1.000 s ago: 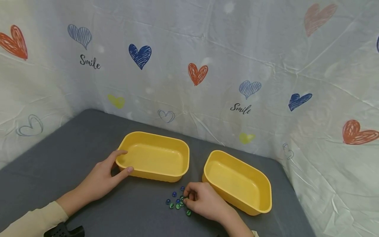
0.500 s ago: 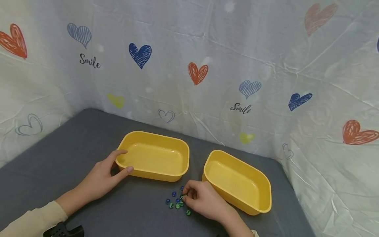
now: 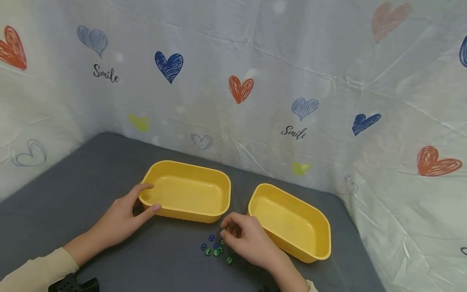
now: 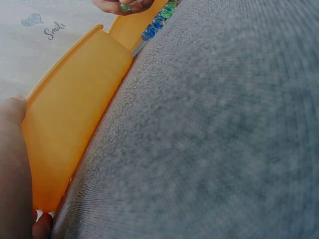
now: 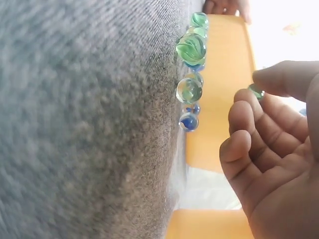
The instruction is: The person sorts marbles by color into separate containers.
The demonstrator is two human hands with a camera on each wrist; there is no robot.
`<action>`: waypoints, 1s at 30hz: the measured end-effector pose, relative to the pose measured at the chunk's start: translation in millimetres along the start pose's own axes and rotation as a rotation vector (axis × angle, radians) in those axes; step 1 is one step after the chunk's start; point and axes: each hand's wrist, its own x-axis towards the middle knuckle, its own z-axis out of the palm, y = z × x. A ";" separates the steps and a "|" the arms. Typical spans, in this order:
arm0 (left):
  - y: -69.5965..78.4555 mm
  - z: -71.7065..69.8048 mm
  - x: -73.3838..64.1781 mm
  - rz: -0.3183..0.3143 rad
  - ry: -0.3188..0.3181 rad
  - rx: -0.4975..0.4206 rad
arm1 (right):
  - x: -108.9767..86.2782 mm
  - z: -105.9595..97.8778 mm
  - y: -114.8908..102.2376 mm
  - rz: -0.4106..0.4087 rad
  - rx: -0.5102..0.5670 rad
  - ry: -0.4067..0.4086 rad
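Note:
My right hand [image 3: 249, 237] is a little above the table, pinching a green glass marble [image 5: 256, 91] between thumb and fingertips. Below it and to its left, several loose blue and green marbles [image 3: 216, 252] lie close together on the cloth. My left hand [image 3: 118, 221] grips the left end of a yellow plastic tub [image 3: 189, 196], its thumb on the front rim and its fingers over the left side. A second yellow tub [image 3: 292, 221] stands just right of my right hand. The insides of both tubs show only bare yellow.
Dark grey cloth [image 3: 175, 259] covers the table. Behind it hangs a white sheet [image 3: 211, 48] printed with hearts and "Smile". A small gap separates the two tubs. A black strapped device [image 3: 73, 284] sits at my left wrist.
My right hand has risen from the marbles with a green marble between its fingertips. My left hand keeps its place on the tub, and the head view has shifted slightly.

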 end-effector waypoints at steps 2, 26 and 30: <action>0.2 0.2 0.3 0.002 -0.003 0.001 | 0.1 -0.5 -1.9 0.005 0.003 0.010; -1.1 -0.2 2.1 0.001 -0.005 0.008 | 40.8 4.4 -23.9 -0.110 0.181 0.223; -0.9 0.5 0.8 -0.003 -0.007 -0.002 | 52.3 6.1 -20.3 -0.099 0.162 0.264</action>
